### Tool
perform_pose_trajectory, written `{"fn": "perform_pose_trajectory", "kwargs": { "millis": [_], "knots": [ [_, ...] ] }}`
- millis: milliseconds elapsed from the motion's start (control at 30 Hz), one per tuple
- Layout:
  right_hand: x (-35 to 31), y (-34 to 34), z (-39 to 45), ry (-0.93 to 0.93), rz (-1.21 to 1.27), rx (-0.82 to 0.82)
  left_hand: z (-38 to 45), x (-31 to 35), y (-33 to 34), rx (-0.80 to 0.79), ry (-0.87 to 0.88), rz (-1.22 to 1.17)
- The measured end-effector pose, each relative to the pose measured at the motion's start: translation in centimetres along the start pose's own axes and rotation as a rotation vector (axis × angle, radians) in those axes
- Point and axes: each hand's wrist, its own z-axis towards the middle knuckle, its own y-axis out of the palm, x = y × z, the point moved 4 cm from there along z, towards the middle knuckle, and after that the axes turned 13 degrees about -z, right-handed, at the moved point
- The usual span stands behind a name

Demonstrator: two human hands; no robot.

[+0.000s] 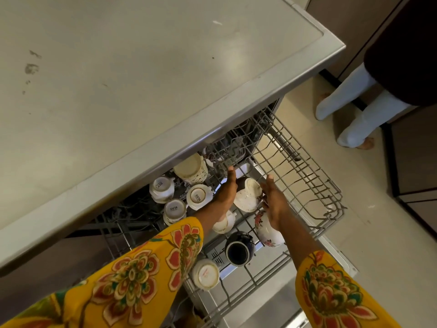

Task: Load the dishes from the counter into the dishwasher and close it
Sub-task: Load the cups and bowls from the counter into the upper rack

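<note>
Both hands are down in the rack, and it all turns on the white cup (248, 194) lying between them. The left hand (225, 192) reaches forward with fingers (231, 173) straight and together, just left of the cup; whether they touch it, I cannot tell. The right hand (275, 204) sits just right, fingers extended, holding nothing. The cup lies tilted on its side, base facing up and away. It sits in the pulled-out upper rack (314, 185) under the worktop (142, 79), among upturned cups. The right hand looks marginally nearer.
</note>
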Motion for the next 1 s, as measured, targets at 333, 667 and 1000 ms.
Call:
{"fn": "perform_pose_trajectory", "kwargs": {
  "millis": [333, 667, 1000],
  "knots": [
    [0.0, -0.8, -2.8, -0.041, -0.002, 0.095, -1.9, -0.7, -1.5, -0.046, 0.01, -0.049],
    [-0.8, 3.3, -9.2, -0.127, -0.104, 0.093, -8.0, -1.4, -5.2, 0.009, 0.05, -0.253],
    [-0.5, 15.2, -18.5, -0.187, -0.274, -0.082, -17.3, -3.8, -17.1, 0.042, 0.137, -0.464]
  ]
}}
